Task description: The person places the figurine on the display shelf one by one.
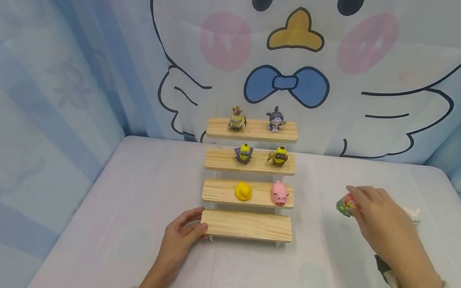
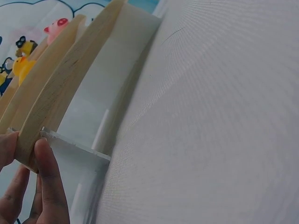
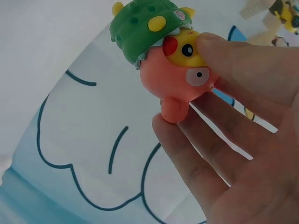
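Observation:
A four-step wooden shelf stand stands mid-table. My left hand grips the left end of its bare bottom board; a finger and the thumb pinch that end in the left wrist view. To the right of the stand, my right hand holds a small pink figure with a green hat just above the table. The right wrist view shows that pink figure pinched between thumb and fingertips.
A yellow duck and a pink pig sit on the third board. Two yellow figures stand above them, and two more figures on the top board. A small white thing lies behind my right hand. Cloth walls surround the table.

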The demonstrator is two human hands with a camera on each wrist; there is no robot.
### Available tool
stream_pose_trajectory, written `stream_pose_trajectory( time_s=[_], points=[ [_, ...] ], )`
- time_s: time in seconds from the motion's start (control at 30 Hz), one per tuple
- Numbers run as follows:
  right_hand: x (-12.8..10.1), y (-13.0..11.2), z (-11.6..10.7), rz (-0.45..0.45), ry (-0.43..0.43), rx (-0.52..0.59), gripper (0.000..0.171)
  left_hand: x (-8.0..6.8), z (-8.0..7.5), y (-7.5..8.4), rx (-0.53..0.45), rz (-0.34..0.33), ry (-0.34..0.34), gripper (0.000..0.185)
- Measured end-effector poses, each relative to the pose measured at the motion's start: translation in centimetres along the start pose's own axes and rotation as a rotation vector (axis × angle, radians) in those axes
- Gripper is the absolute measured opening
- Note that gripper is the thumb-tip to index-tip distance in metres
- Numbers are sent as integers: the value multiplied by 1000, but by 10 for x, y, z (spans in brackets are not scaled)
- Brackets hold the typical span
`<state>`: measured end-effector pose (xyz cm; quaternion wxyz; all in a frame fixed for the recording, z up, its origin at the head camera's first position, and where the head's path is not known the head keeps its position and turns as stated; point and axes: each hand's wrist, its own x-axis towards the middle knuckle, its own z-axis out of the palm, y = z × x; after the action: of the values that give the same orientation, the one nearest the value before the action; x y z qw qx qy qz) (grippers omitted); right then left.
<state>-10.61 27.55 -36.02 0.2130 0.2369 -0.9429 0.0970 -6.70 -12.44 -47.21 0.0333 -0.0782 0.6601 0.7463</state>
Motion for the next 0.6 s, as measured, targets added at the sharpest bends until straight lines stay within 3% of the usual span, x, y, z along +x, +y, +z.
stream_pose_trajectory(
  time_s=[0.37,0.6],
  points=[
    [9,-23,-8,-30,-5,-8,49,0,0,0,-14,0,-6,53],
    [13,-38,-17,5,-125,3,51,0,0,0,-8,-1,-2,53]
  ],
)
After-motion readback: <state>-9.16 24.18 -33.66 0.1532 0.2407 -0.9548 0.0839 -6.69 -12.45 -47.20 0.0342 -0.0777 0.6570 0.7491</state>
